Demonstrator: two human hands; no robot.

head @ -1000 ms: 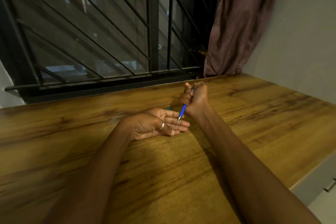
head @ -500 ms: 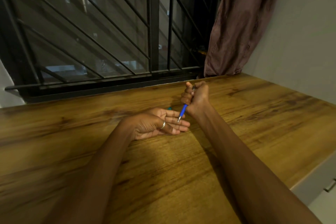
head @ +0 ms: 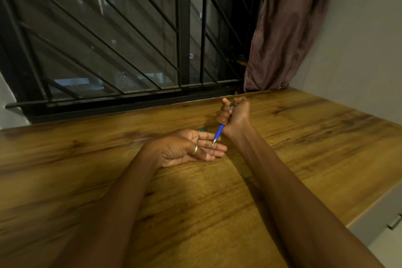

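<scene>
Wooden table (head: pixel 304 137) under a barred window (head: pixel 108 39) bears both hands: the right hand (head: pixel 233 115) grips a pen (head: pixel 218 134) in its fist, tip just over the flat, open left hand (head: pixel 189 148), so a slip may well prick the palm.

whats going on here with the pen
A person's right hand grips a blue pen in a fist, tip pointing down. The left hand lies palm up on the wooden table, fingers straight, right under the pen tip. Whether the tip touches the fingers cannot be told. A small teal thing lies on the table just behind the left hand, mostly hidden.
</scene>
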